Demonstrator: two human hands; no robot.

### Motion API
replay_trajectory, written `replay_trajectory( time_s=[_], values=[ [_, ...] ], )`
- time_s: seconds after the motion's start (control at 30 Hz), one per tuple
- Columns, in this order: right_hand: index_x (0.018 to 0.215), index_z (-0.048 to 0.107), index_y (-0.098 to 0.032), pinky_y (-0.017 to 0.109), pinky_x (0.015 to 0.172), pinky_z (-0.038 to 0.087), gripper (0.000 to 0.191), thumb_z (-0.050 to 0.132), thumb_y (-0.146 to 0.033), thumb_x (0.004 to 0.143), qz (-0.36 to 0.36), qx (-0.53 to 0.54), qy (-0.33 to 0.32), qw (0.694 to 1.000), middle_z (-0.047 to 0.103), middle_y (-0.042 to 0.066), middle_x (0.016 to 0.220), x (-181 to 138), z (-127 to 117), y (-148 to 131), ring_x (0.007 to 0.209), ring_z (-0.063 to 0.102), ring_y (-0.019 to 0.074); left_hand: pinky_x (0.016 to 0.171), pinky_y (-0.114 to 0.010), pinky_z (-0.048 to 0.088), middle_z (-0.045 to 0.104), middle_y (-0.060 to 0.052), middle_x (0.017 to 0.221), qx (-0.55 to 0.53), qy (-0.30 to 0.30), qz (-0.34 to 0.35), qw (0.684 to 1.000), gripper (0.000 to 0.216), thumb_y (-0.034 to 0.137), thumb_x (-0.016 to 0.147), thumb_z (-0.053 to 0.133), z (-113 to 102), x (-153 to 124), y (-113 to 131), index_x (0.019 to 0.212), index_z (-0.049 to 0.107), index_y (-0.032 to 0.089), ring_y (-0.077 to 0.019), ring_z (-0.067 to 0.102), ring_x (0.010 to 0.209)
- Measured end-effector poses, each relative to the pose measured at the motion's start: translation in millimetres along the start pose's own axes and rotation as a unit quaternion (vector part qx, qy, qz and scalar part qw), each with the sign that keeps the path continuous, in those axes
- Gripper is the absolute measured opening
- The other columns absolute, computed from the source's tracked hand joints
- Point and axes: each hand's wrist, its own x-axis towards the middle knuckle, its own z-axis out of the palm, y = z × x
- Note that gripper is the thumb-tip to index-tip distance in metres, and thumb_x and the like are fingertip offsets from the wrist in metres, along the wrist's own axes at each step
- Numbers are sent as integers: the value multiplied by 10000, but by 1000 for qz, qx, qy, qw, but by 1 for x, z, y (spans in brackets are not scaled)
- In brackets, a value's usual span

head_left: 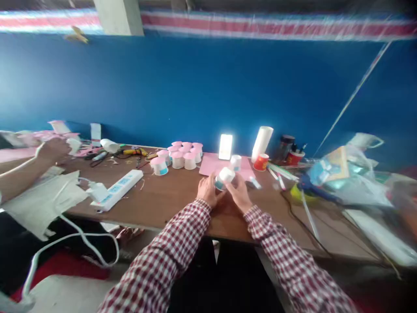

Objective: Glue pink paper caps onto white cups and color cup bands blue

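Close to the table's front edge, a small white paper cup with a blue patch (220, 184) is held between my two hands. My left hand (207, 190) curls its fingers round the cup's left side. On the other side, my right hand (240, 194) has its fingers closed on a white piece (227, 174) at the cup's top; blur hides whether that piece is separate from the cup. Just behind stands another white cup (236, 162) on a pink sheet (208, 164). Several white cups with pink tops (177, 159) are grouped to the left.
A lit phone (225, 147) leans upright at the back. Right of it are a white roll (262, 143), a red cup (261, 162) and a plastic bag (355, 169). A power strip (121, 187) lies left, near a co-worker's hand (54, 150).
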Motion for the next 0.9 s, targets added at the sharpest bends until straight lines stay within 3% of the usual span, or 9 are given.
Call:
replay_trajectory(
  time_s=[0.13, 0.27, 0.53, 0.63, 0.77, 0.9],
  values=[
    [1198, 449, -148, 397, 842, 488, 525, 599, -395, 760, -40, -111, 36, 992, 579, 133, 1138, -2, -1, 7, 993, 581, 244, 998, -434, 315, 525, -147, 1226, 7, 11, 12, 1000, 818, 445, 652, 629, -2, -2, 4, 1312, 269, 123, -271, 492, 1121],
    [1188, 463, -144, 436, 925, 422, 517, 612, -373, 749, -111, -274, 37, 955, 548, 148, 1173, -8, -2, 12, 1102, 502, 279, 1015, -417, 298, 547, -132, 1184, 16, 29, -16, 999, 707, 379, 684, 591, -4, -2, 8, 1291, 325, 133, -257, 494, 1112],
    [1121, 478, -115, 417, 801, 471, 475, 585, -391, 751, -4, -359, 11, 933, 576, 156, 1047, -10, -9, 16, 963, 562, 280, 1028, -472, 243, 459, -143, 1282, 63, -38, -69, 995, 848, 380, 626, 644, -12, -8, 5, 1349, 260, 158, -301, 421, 1177],
    [1152, 463, -110, 413, 803, 467, 542, 593, -439, 741, -2, -373, -13, 928, 576, 163, 1058, -11, -10, 17, 984, 557, 290, 1020, -454, 253, 461, -140, 1279, 80, -34, -116, 989, 770, 329, 664, 608, -16, -9, 1, 1341, 280, 164, -286, 423, 1178],
    [1192, 443, -116, 395, 821, 460, 573, 598, -434, 742, -4, -385, -33, 922, 580, 160, 1086, -12, -8, 17, 1027, 550, 291, 994, -428, 286, 470, -148, 1271, 98, -43, -181, 978, 798, 411, 648, 634, -20, -4, -12, 1333, 305, 168, -294, 437, 1167],
    [1178, 455, -145, 375, 822, 459, 496, 576, -394, 766, 11, -393, -38, 919, 591, 135, 1091, -10, -7, 17, 1032, 558, 274, 1010, -445, 248, 516, -130, 1242, 108, -88, -186, 973, 777, 439, 658, 631, -28, 6, -30, 1324, 318, 189, -290, 449, 1163]
  ],
)
